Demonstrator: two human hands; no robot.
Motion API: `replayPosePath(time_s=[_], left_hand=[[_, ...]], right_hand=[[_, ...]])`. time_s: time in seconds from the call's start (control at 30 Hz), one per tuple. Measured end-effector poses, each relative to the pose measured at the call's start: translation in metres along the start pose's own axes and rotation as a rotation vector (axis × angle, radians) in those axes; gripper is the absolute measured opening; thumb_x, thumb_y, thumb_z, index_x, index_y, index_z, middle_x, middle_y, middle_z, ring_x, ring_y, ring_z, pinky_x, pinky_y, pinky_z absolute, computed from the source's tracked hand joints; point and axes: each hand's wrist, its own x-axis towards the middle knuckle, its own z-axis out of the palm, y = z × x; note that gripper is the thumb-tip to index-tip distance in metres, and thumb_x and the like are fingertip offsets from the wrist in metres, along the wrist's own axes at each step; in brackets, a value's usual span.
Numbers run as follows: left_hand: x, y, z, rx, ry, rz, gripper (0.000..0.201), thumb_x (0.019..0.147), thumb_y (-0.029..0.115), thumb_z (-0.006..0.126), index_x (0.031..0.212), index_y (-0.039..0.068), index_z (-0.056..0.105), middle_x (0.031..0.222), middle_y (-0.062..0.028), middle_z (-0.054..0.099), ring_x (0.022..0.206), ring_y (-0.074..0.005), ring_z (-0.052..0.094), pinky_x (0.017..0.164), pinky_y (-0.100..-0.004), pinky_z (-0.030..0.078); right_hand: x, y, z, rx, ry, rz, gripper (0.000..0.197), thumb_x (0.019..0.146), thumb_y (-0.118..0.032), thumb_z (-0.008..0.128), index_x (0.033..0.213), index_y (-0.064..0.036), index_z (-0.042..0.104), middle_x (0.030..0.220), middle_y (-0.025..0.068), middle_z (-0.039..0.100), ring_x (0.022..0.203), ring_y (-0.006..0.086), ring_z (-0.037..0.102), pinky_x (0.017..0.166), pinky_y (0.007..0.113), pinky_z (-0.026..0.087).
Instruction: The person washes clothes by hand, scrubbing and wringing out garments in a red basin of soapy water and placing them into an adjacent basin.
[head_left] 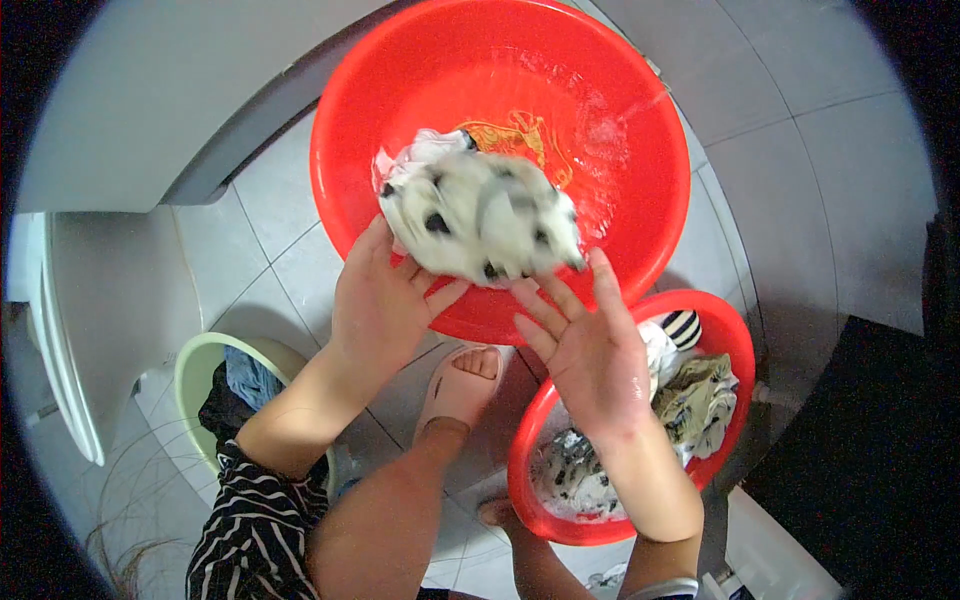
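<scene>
A bundled white cloth with black spots [480, 215], blurred by motion, is over the near side of a large red basin [340, 150]. My left hand [385, 300] is at its near left edge, fingers spread and palm up. At the near right edge my right hand [595, 365] is also open, fingers stretched toward the cloth. Whether the fingertips touch it is hard to tell. Behind the bundle lie a pale pink and white cloth [430, 150] and an orange stringy piece [510, 135], in rippling water.
A smaller red basin [735, 340] at the right holds sudsy wet clothes [700, 405]. To the left stands a pale green bucket [190, 375] with dark and blue clothes [250, 375]. My foot in a pink slipper [460, 385] rests on the tiles between them. A tiled wall [800, 150] borders the right.
</scene>
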Motion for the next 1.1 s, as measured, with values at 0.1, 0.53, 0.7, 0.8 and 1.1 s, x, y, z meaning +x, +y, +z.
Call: replayPosePath(time_s=[0.1, 0.53, 0.7, 0.8, 1.1], left_hand=[[-0.003, -0.001, -0.010, -0.160, 0.232, 0.030, 0.037, 0.092, 0.034, 0.047, 0.125, 0.018, 0.046, 0.123, -0.0163, 0.049, 0.118, -0.0297, 0.046, 0.097, -0.0486, 0.039], [-0.009, -0.107, 0.008, 0.047, -0.174, -0.289, 0.050, 0.090, 0.027, 0.048, 0.135, 0.008, 0.038, 0.125, -0.0087, 0.049, 0.117, -0.0199, 0.047, 0.100, -0.0373, 0.037], [-0.027, -0.189, 0.038, 0.556, -0.458, -0.376, 0.043, 0.087, 0.013, 0.052, 0.129, 0.004, 0.045, 0.124, -0.0095, 0.051, 0.118, -0.0197, 0.047, 0.099, -0.0335, 0.039], [-0.035, -0.239, 0.041, 1.329, -1.103, -0.102, 0.046, 0.084, 0.020, 0.059, 0.126, 0.006, 0.049, 0.131, -0.0146, 0.044, 0.121, -0.0263, 0.044, 0.100, -0.0380, 0.035], [-0.058, -0.342, -0.008, 2.124, -1.477, 0.015, 0.074, 0.074, 0.042, 0.066, 0.138, 0.022, 0.035, 0.144, -0.0198, 0.026, 0.133, -0.0420, 0.019, 0.098, -0.0672, 0.024]], right_hand=[[0.007, 0.014, 0.017, 0.007, -0.036, 0.045, 0.056, 0.096, -0.028, 0.043, 0.142, -0.0181, 0.013, 0.123, 0.0123, 0.049, 0.107, 0.0262, 0.053, 0.089, 0.037, 0.045], [-0.074, 0.022, -0.099, -0.043, 0.206, -0.062, 0.047, 0.096, -0.029, 0.042, 0.138, -0.0111, 0.028, 0.120, 0.0154, 0.053, 0.096, 0.0219, 0.060, 0.082, 0.031, 0.050], [-0.159, 0.030, -0.188, -0.214, 0.548, -0.133, 0.046, 0.092, -0.019, 0.050, 0.135, -0.0084, 0.036, 0.119, 0.0108, 0.052, 0.101, 0.0192, 0.056, 0.086, 0.031, 0.046], [-0.204, 0.069, -0.249, -0.677, 0.651, -0.168, 0.048, 0.087, -0.008, 0.056, 0.132, -0.0070, 0.040, 0.122, 0.0124, 0.052, 0.110, 0.0210, 0.051, 0.092, 0.031, 0.041], [-0.203, 0.133, -0.336, -1.346, 0.427, 0.416, 0.094, 0.071, -0.049, 0.068, 0.145, -0.0195, 0.019, 0.138, 0.0262, 0.035, 0.129, 0.0384, 0.033, 0.105, 0.045, 0.027]])
